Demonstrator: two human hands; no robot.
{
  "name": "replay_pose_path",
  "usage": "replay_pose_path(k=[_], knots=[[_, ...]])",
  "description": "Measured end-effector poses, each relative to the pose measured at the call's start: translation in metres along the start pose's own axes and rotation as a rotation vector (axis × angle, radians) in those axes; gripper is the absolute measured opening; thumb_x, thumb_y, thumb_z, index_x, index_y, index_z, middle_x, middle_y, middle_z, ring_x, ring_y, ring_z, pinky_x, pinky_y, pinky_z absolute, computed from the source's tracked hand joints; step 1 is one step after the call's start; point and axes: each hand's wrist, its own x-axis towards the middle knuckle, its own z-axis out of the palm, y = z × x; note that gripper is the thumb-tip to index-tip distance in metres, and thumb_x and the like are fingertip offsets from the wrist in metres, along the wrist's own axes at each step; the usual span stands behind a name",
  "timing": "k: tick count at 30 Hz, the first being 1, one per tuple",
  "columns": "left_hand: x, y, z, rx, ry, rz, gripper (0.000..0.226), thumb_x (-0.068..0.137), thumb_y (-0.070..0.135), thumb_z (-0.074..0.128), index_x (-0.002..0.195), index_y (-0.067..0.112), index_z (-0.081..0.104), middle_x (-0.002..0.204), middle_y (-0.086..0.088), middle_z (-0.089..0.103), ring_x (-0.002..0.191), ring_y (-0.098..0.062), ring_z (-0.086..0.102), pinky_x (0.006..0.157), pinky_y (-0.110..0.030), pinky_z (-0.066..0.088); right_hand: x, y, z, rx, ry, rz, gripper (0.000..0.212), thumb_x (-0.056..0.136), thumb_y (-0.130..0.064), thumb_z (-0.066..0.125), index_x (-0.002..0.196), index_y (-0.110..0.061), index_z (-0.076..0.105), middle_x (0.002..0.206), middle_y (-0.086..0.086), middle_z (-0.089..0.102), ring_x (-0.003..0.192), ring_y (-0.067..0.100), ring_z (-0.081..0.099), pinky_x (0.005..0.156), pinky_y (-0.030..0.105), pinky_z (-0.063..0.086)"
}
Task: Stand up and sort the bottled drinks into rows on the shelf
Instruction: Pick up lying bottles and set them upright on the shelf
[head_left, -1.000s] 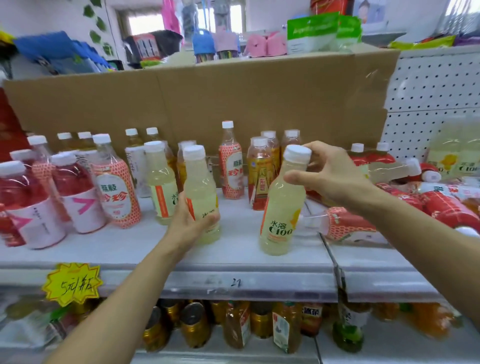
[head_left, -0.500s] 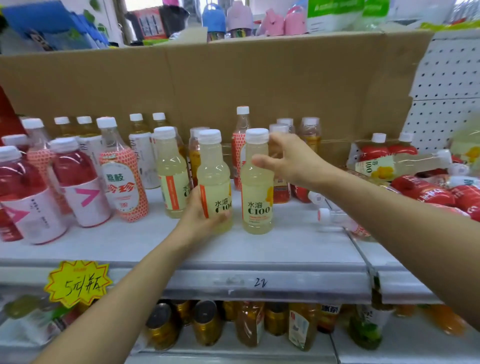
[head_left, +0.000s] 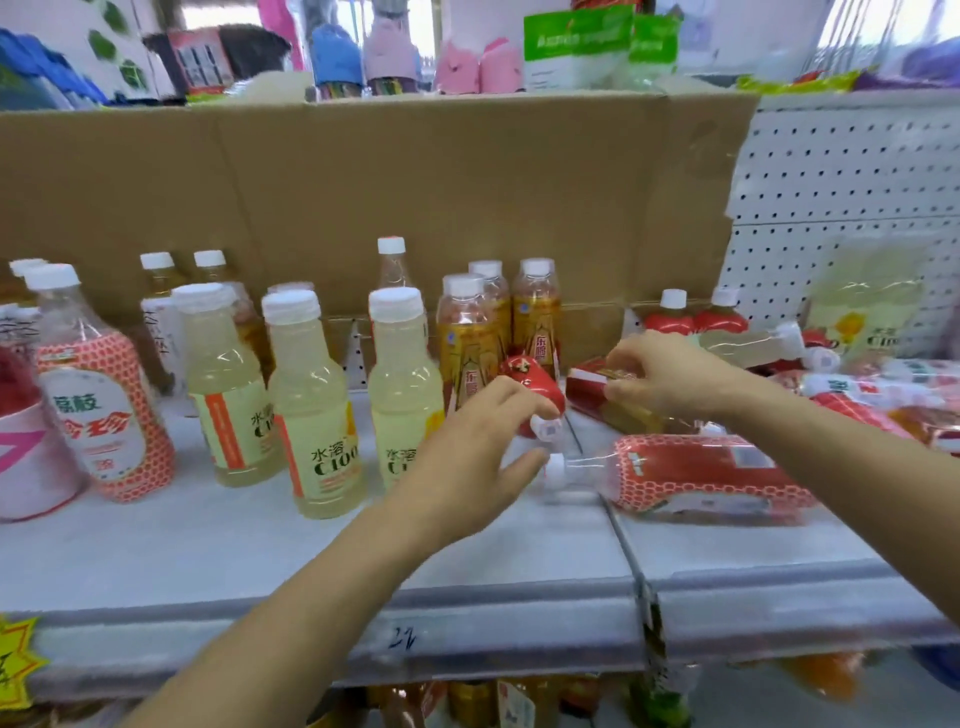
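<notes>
Three pale yellow C100 bottles (head_left: 311, 415) stand upright in a row on the grey shelf (head_left: 260, 561). Behind them are amber tea bottles (head_left: 535, 317). My left hand (head_left: 478, 447) reaches over the white cap of a small red bottle (head_left: 537, 382) lying on its side, its fingers loosely bent at the cap and its thumb near the cap of a lying honeycomb-patterned bottle (head_left: 701, 473). My right hand (head_left: 660, 379) grips a lying bottle with a red label and yellow drink (head_left: 597, 397). More bottles lie in a heap at the right (head_left: 857, 395).
A cardboard sheet (head_left: 415, 197) backs the shelf and white pegboard (head_left: 841, 197) stands at the right. Pink and honeycomb bottles (head_left: 104, 415) stand at the left. A metal divider (head_left: 623, 545) splits the shelf. Cans and bottles fill the shelf below (head_left: 493, 701).
Both hands left the C100 bottles, which now stand side by side. Both moved right to the lying bottles, and my right hand took hold of the red-labelled one.
</notes>
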Motion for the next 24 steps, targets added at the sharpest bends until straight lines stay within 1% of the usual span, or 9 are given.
replay_pose_path(k=[3,5,7,12,15,17,20,22,24], knots=[[0.035,-0.009,0.019,0.060,-0.080,-0.076,0.032,0.092,0.017,0.066,0.123,0.025,0.062,0.127,0.010,0.052,0.114,-0.009,0.048,0.099,-0.036,0.045,0.010,0.015,-0.001,-0.127,-0.098,0.026,0.020,0.090,-0.033,0.066,0.096,-0.015,0.060,0.083,-0.001,0.063,0.071,0.013,0.059,0.055,0.026,0.045],[0.052,-0.018,0.030,0.228,-0.180,-0.064,0.038,0.091,0.015,0.066,0.126,0.027,0.062,0.134,0.008,0.051,0.123,-0.014,0.043,0.099,-0.040,0.046,0.017,0.026,-0.003,-0.188,-0.137,-0.002,0.028,0.087,-0.037,0.068,0.104,-0.017,0.060,0.088,-0.002,0.064,0.075,0.013,0.061,0.062,0.028,0.052],[0.064,-0.025,0.037,0.387,-0.274,-0.040,0.042,0.092,0.021,0.065,0.133,0.029,0.058,0.144,0.009,0.046,0.133,-0.015,0.036,0.099,-0.042,0.049,0.021,0.036,-0.006,-0.256,-0.179,-0.026,0.036,0.084,-0.041,0.070,0.107,-0.016,0.058,0.087,-0.004,0.061,0.074,0.011,0.058,0.062,0.027,0.050],[0.084,-0.023,0.046,0.586,-0.312,0.044,0.043,0.095,0.044,0.059,0.136,0.032,0.057,0.155,0.013,0.039,0.144,-0.011,0.028,0.099,-0.032,0.046,0.023,0.058,-0.003,-0.226,-0.291,-0.031,0.053,0.076,-0.060,0.071,0.111,-0.023,0.053,0.089,-0.009,0.059,0.076,0.006,0.056,0.059,0.023,0.043],[0.088,-0.023,0.055,0.572,-0.236,0.066,0.045,0.096,0.047,0.055,0.138,0.030,0.055,0.154,0.012,0.042,0.144,-0.014,0.033,0.103,-0.034,0.047,0.021,0.067,-0.012,-0.154,-0.311,-0.051,0.068,0.077,-0.062,0.070,0.129,-0.023,0.049,0.116,-0.003,0.063,0.096,0.015,0.061,0.080,0.030,0.051],[0.094,-0.020,0.059,0.450,-0.092,0.000,0.041,0.097,0.043,0.055,0.133,0.024,0.057,0.144,0.007,0.054,0.134,-0.016,0.046,0.098,-0.037,0.051,0.017,0.075,-0.020,-0.120,-0.294,-0.053,0.074,0.081,-0.060,0.069,0.139,-0.021,0.045,0.129,0.001,0.060,0.107,0.019,0.059,0.095,0.035,0.049],[0.112,-0.013,0.057,0.215,0.178,-0.232,0.029,0.099,0.041,0.054,0.118,0.020,0.057,0.113,-0.001,0.068,0.100,-0.023,0.064,0.081,-0.043,0.055,0.014,0.086,-0.025,-0.035,-0.227,-0.106,0.070,0.083,-0.055,0.069,0.140,-0.020,0.048,0.126,-0.001,0.062,0.102,0.014,0.059,0.092,0.032,0.050],[0.126,-0.011,0.052,0.068,0.284,-0.380,0.023,0.101,0.037,0.052,0.114,0.017,0.056,0.105,-0.004,0.070,0.091,-0.024,0.066,0.078,-0.042,0.056,0.014,0.095,-0.030,-0.005,-0.080,-0.150,0.056,0.085,-0.049,0.067,0.133,-0.022,0.055,0.119,-0.002,0.064,0.098,0.011,0.057,0.086,0.032,0.051],[0.136,-0.011,0.049,0.057,0.275,-0.440,0.019,0.101,0.033,0.053,0.112,0.017,0.055,0.105,-0.004,0.069,0.090,-0.021,0.064,0.072,-0.034,0.055,0.016,0.107,-0.040,-0.092,0.117,-0.173,0.045,0.087,-0.047,0.064,0.127,-0.025,0.059,0.121,0.000,0.061,0.108,0.016,0.050,0.090,0.039,0.048]])
